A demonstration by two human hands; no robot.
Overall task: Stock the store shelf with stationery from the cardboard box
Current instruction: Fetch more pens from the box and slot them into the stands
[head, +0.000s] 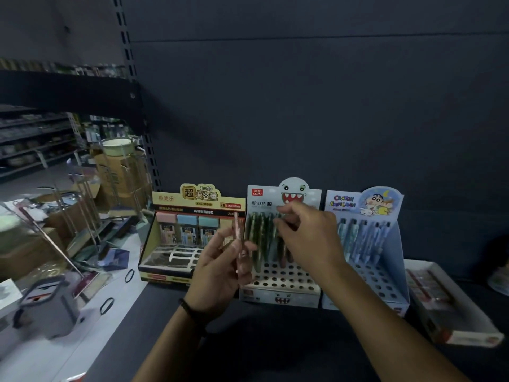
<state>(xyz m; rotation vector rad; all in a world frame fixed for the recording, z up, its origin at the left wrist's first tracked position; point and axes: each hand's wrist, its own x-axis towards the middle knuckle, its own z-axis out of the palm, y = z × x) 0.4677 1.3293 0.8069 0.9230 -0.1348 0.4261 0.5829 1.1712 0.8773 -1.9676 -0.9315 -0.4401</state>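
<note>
On the dark shelf (275, 340) stand three display boxes. The middle one, a white monster-face pencil display (281, 288), has a perforated base and several green pencils upright in it. My left hand (220, 274) holds a few pinkish pencils (237, 238) upright just left of that display. Over the display's pencil tops hovers my right hand (305, 238), its fingers curled and pinching at the green pencils (261, 235). The cardboard box is not clearly in view.
A yellow lead-refill display (190, 232) stands at the left, and a blue cartoon pencil display (369, 244) at the right. A flat packet box (446, 304) lies far right. Left of the shelf are a wire rack (121, 175), cartons and clutter on the floor.
</note>
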